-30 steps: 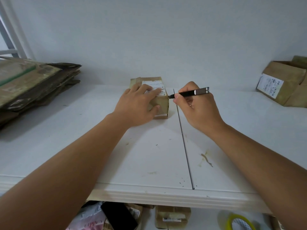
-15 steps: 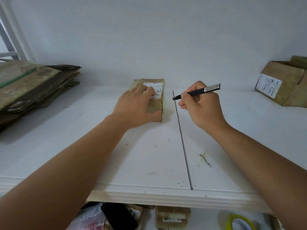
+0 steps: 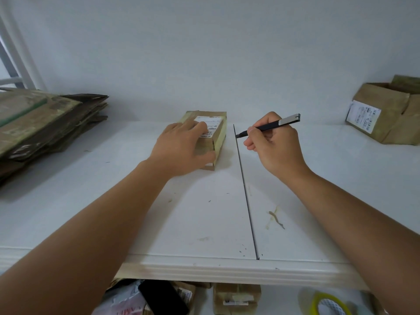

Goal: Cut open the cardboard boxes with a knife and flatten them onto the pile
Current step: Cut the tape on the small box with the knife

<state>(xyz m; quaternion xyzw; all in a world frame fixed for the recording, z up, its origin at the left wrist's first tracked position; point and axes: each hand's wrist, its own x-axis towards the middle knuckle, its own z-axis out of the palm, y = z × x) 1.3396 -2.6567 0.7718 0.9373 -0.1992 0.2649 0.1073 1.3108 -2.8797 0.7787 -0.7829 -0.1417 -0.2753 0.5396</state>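
A small brown cardboard box point(image 3: 217, 133) with a white label on top lies on the white table point(image 3: 204, 212), near the back wall. My left hand point(image 3: 181, 148) rests on top of it, fingers over the label and thumb against its near end. My right hand point(image 3: 272, 146) grips a slim black knife point(image 3: 269, 126) with a silver end like a pen, its tip pointing left, a short way right of the box and not touching it. A pile of flattened cardboard point(image 3: 41, 123) sits at the far left.
An opened cardboard box point(image 3: 386, 112) with a label stands at the back right. A dark seam point(image 3: 244, 189) runs front to back across the table. Below the front edge lie more small boxes point(image 3: 236, 297), a black object point(image 3: 163, 296) and a tape roll point(image 3: 329, 304).
The box has been turned so its long side runs front to back. My right hand with the knife has drawn back to the right, away from the box.
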